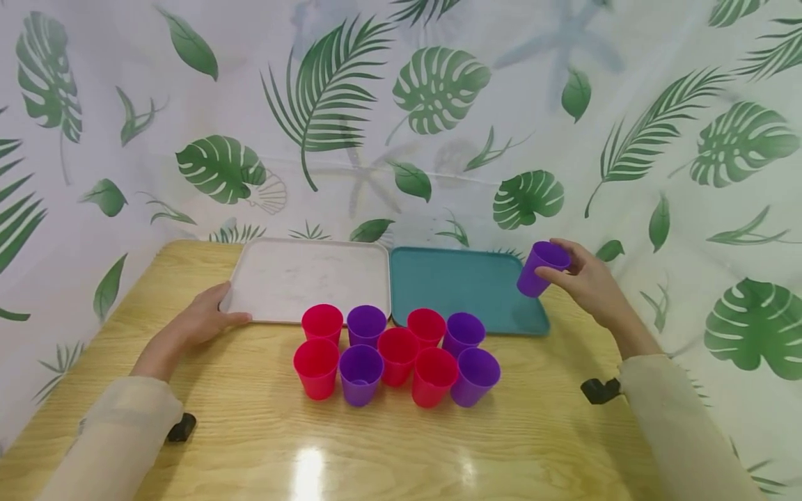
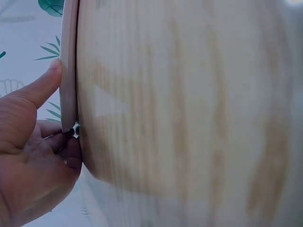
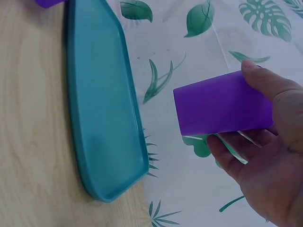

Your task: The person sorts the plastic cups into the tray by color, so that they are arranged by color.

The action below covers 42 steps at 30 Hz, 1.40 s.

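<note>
Right hand (image 1: 589,282) gripped one purple cup (image 1: 540,268) just above the teal tray's (image 1: 464,285) right edge — not set down. Left hand (image 1: 203,320) pinched the white tray (image 1: 307,278). Both trays bare; nine cups (image 1: 395,355) sat unsorted on the table (image 1: 376,445).

Both trays lie bare, the white tray (image 1: 310,278) and the teal tray (image 1: 464,285), so I can pass freely over either. The cluster of red and purple cups (image 1: 395,355) crowds the bench (image 1: 250,431) just in front of them, blocking the middle; bare bench lies open either side.
</note>
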### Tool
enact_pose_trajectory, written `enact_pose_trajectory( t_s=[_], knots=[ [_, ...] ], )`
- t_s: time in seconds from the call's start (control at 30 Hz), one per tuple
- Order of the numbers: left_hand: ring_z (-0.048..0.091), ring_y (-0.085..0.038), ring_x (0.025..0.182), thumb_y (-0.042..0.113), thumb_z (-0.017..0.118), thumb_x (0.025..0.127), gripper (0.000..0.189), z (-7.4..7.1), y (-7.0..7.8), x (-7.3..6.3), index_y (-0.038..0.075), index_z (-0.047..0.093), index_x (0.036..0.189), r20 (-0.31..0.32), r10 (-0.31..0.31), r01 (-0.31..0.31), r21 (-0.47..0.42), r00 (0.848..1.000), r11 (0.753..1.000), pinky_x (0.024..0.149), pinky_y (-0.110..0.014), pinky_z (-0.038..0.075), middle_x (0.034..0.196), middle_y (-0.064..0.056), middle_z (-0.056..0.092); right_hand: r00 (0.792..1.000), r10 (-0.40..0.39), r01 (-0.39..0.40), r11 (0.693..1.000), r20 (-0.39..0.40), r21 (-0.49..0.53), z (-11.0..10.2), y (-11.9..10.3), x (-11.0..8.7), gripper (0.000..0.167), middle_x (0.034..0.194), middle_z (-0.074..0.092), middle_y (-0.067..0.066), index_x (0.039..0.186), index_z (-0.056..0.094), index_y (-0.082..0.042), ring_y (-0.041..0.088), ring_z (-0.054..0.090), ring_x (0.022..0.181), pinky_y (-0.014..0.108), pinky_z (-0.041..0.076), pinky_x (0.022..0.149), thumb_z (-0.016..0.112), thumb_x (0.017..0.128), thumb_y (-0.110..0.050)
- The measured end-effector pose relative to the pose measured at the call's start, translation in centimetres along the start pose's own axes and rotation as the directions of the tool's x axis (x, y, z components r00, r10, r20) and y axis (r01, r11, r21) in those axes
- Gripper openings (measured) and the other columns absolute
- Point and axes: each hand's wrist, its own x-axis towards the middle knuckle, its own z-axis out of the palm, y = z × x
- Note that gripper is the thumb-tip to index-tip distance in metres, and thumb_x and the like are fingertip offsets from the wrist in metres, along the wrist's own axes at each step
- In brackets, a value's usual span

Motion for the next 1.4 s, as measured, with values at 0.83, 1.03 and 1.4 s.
enact_pose_trajectory(
  t_s=[0.83, 1.03, 1.4],
  knots=[
    [0.009, -0.061, 0.148, 0.026, 0.07, 0.1, 0.094, 0.1, 0.1, -0.2, -0.02, 0.008, 0.155, 0.0, 0.038, -0.038, 0.019, 0.999, 0.999, 0.121, -0.067, 0.011, 0.158, -0.046, 0.011, 0.995, 0.08, -0.067, 0.978, -0.057, 0.198, 4.0, 2.6, 6.9, 0.072, 0.141, 0.053, 0.028, 0.156, 0.034, 0.004, 0.009, 0.056, 0.105, 0.011, 0.048, 0.085, 0.072, 0.099, -0.02],
    [0.009, -0.06, 0.148, 0.028, 0.07, 0.1, 0.096, -0.1, 0.0, -0.3, -0.018, 0.008, 0.156, -0.006, 0.026, -0.026, 0.018, 1.0, 0.999, 0.12, -0.068, 0.011, 0.158, -0.045, 0.01, 0.99, 0.107, -0.083, 0.966, -0.088, 0.246, 4.7, 2.5, 7.7, 0.075, 0.144, 0.051, 0.028, 0.157, 0.032, 0.004, 0.014, 0.056, 0.112, 0.011, 0.05, 0.087, 0.073, 0.098, -0.019],
    [0.008, -0.06, 0.148, 0.026, 0.07, 0.1, 0.095, 0.1, 0.5, -0.5, -0.019, 0.008, 0.156, -0.002, 0.019, -0.019, 0.005, 1.0, 1.0, 0.12, -0.068, 0.011, 0.158, -0.045, 0.01, 0.974, 0.176, -0.141, 0.964, -0.142, 0.227, 5.2, 4.6, 8.8, 0.078, 0.148, 0.048, 0.029, 0.157, 0.03, 0.005, 0.031, 0.052, 0.128, 0.021, 0.051, 0.097, 0.074, 0.098, -0.021]
  ],
)
